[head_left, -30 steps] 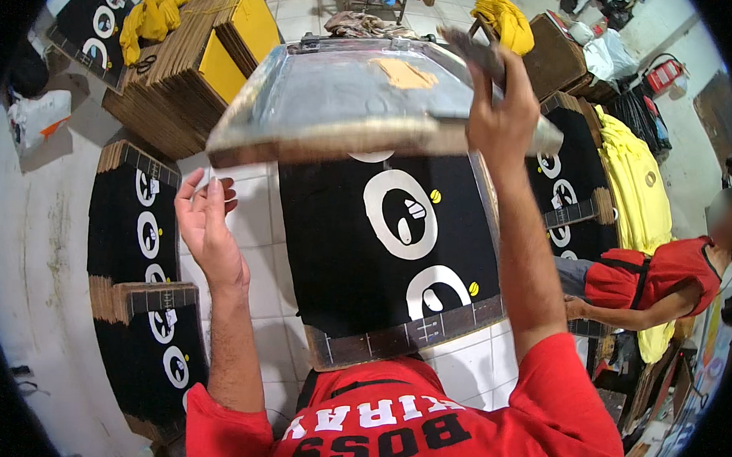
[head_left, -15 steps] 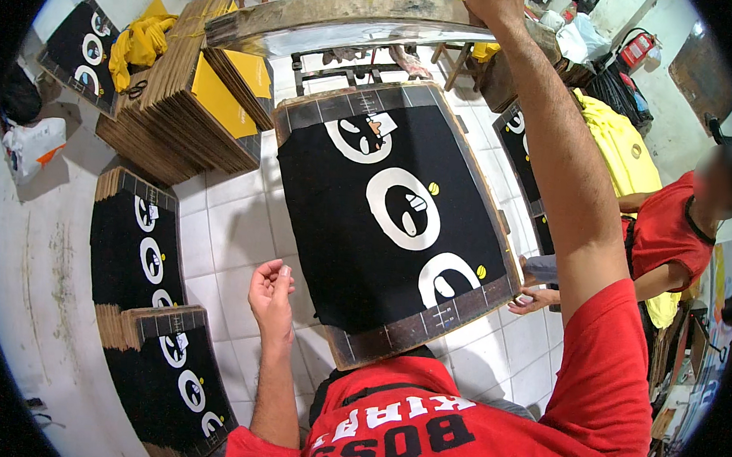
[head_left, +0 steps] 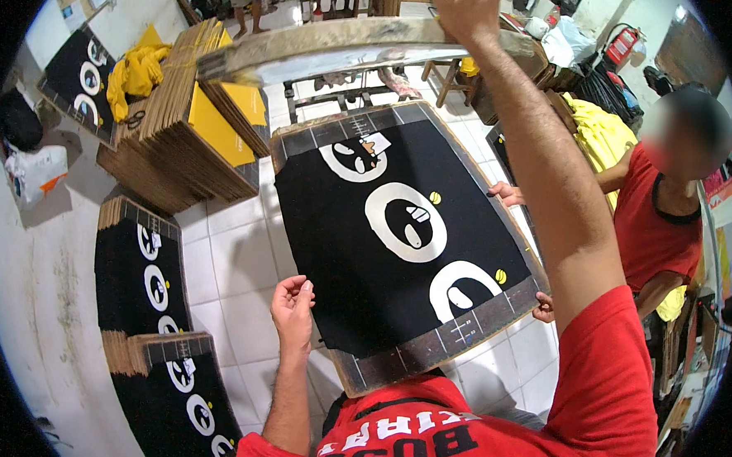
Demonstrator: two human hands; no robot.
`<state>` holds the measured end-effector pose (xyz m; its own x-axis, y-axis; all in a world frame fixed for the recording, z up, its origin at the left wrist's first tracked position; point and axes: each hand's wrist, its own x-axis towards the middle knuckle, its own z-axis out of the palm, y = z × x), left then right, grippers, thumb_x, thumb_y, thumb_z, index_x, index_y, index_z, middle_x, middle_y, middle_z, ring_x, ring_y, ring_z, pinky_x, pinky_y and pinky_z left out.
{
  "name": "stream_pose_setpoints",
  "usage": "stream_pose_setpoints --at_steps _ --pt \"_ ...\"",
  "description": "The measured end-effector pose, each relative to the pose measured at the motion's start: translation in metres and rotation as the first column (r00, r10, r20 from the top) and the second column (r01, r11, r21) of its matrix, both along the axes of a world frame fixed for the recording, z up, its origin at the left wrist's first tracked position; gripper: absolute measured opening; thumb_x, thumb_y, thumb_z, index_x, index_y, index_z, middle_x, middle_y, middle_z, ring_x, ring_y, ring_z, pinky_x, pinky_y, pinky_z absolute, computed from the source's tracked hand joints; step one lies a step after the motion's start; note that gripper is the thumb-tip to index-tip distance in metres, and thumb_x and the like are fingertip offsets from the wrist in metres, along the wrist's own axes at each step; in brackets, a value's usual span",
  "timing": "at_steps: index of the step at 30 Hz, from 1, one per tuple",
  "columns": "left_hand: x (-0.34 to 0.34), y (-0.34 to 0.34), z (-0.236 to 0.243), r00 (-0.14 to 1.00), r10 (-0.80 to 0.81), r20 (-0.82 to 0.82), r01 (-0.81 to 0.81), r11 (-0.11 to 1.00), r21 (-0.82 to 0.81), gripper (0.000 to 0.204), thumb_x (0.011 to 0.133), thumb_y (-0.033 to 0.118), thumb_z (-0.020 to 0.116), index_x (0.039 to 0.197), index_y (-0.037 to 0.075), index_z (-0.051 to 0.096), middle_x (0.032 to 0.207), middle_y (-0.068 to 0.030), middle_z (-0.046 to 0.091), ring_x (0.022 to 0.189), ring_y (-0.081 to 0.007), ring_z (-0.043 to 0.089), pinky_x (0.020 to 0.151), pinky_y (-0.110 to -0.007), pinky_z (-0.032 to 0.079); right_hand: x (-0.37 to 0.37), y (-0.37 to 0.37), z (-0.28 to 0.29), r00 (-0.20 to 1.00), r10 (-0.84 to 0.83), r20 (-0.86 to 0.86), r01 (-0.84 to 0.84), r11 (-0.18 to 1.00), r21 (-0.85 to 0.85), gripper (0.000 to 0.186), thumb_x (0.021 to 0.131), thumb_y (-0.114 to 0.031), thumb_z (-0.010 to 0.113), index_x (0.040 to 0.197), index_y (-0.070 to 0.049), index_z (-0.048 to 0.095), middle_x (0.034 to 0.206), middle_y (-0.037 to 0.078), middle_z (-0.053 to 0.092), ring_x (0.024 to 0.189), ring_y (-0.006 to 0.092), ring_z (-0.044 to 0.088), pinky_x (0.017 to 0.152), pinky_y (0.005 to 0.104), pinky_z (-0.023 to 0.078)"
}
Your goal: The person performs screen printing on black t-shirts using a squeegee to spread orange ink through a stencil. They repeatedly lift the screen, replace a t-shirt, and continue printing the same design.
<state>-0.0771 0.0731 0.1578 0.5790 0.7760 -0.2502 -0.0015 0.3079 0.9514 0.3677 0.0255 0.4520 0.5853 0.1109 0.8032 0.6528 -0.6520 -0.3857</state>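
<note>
A black fabric panel (head_left: 325,226) printed with white rings and small yellow marks lies on a dark board (head_left: 409,352) in front of me. My left hand (head_left: 294,314) is beside the board's left edge, fingers loosely curled and nothing seen in them. Raised at the far side is my right hand (head_left: 468,14), closed beside a long wooden frame (head_left: 326,36). A dark bit shows at its fingers, but the picture's edge cuts off what it grips. A co-worker's hands, one hand (head_left: 508,193) farther and one hand (head_left: 545,307) nearer, are at the board's right edge.
Boards with similar black panels (head_left: 119,278) are stacked on the left. Behind them stand more stacked boards (head_left: 163,160) with yellow cloth (head_left: 138,76) and scissors (head_left: 136,120). A co-worker (head_left: 660,219) in red stands on the right near yellow fabric (head_left: 600,137). A fire extinguisher (head_left: 621,45) hangs behind.
The co-worker has leaned in, and both their hands have come to the board's right edge. My right hand stays raised by the frame, my left beside the board. The whole view has shifted slightly.
</note>
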Motion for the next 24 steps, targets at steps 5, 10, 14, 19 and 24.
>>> stream_pose_setpoints --at_steps 5,10,14,19,24 --pt "0.012 0.017 0.011 0.991 -0.132 0.029 0.123 0.968 0.218 0.019 0.099 0.014 0.07 0.113 0.001 0.067 0.099 -0.0042 0.068 0.087 -0.0101 0.062 0.08 -0.025 0.051 -0.044 0.007 -0.036 0.963 0.217 0.159 -0.242 0.956 0.164 0.039 0.089 -0.03 0.071 0.109 0.001 0.057 0.097 0.028 0.071 0.092 0.0452 0.071 0.082 0.0519 0.057" --pt "0.076 0.002 0.049 0.968 -0.249 0.042 0.222 0.918 0.33 0.022 0.102 0.018 0.067 0.115 0.0 0.066 0.101 -0.0082 0.071 0.091 -0.0133 0.066 0.084 -0.03 0.053 -0.066 -0.022 -0.054 0.981 0.192 -0.018 -0.189 0.975 0.119 0.04 0.087 -0.034 0.07 0.106 -0.003 0.051 0.089 0.026 0.069 0.086 0.0472 0.07 0.077 0.0568 0.056" --pt "0.117 -0.027 0.078 0.893 -0.33 0.307 0.312 0.944 0.108 0.061 0.11 0.049 0.046 0.146 0.0 0.04 0.131 -0.0197 0.061 0.111 -0.0241 0.064 0.099 -0.037 0.051 -0.094 -0.05 -0.104 0.967 0.253 -0.011 -0.248 0.953 0.176 0.035 0.09 -0.029 0.07 0.103 -0.004 0.05 0.089 0.025 0.065 0.081 0.0488 0.067 0.07 0.0576 0.054" --pt "0.123 -0.062 0.025 0.905 0.037 0.425 0.153 0.902 -0.404 0.096 0.105 0.066 0.04 0.16 -0.005 0.007 0.16 -0.0302 0.024 0.148 -0.0418 0.032 0.115 -0.05 0.042 -0.15 -0.103 -0.235 0.874 0.455 -0.172 -0.339 0.824 0.455 0.036 0.091 -0.021 0.074 0.115 -0.001 0.057 0.093 0.02 0.065 0.089 0.0352 0.068 0.08 0.0444 0.055" --pt "0.099 -0.074 -0.12 0.991 0.128 -0.029 -0.119 0.783 -0.611 0.089 0.103 0.07 0.039 0.147 -0.007 0.034 0.134 -0.0257 0.052 0.123 -0.0345 0.055 0.101 -0.045 0.051 -0.203 -0.16 -0.356 0.344 0.749 -0.566 0.224 0.52 0.824 0.032 0.095 -0.016 0.074 0.118 0.0 0.061 0.107 0.009 0.068 0.094 0.0234 0.069 0.081 0.0375 0.059"
